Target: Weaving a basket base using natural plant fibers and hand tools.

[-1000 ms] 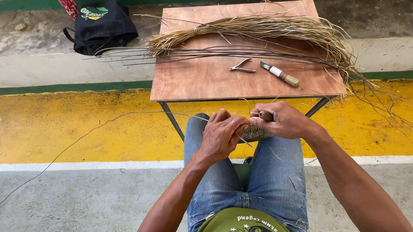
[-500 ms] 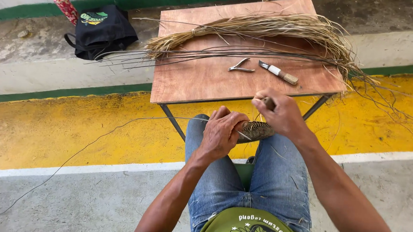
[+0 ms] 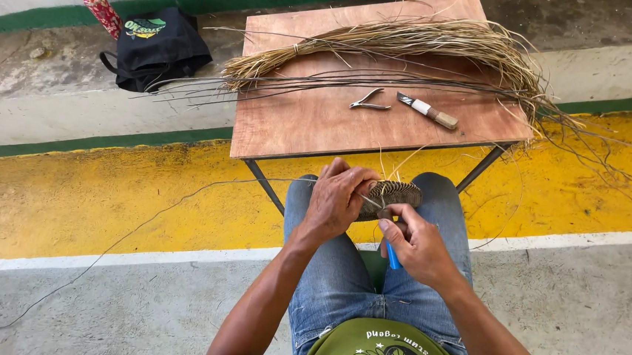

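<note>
My left hand (image 3: 338,199) grips a small woven disc (image 3: 391,196) of coiled dark and pale fibre, held over my lap just below the table's front edge. My right hand (image 3: 417,242) sits beneath the disc, pinching a tool with a blue handle (image 3: 392,258) whose tip is against the weave. A long thin strand (image 3: 181,199) trails from the disc to the left across the yellow floor band.
A small wooden table (image 3: 312,125) stands in front of my knees with a bundle of dry straw fibres (image 3: 407,41), dark thin rods (image 3: 323,81), pliers (image 3: 368,101) and a knife (image 3: 428,111). A black bag (image 3: 155,46) and a red bottle (image 3: 100,4) lie at the back left.
My right hand has come down from above the disc to below it, near my lap, now holding the blue-handled tool. My left hand keeps its hold on the disc.
</note>
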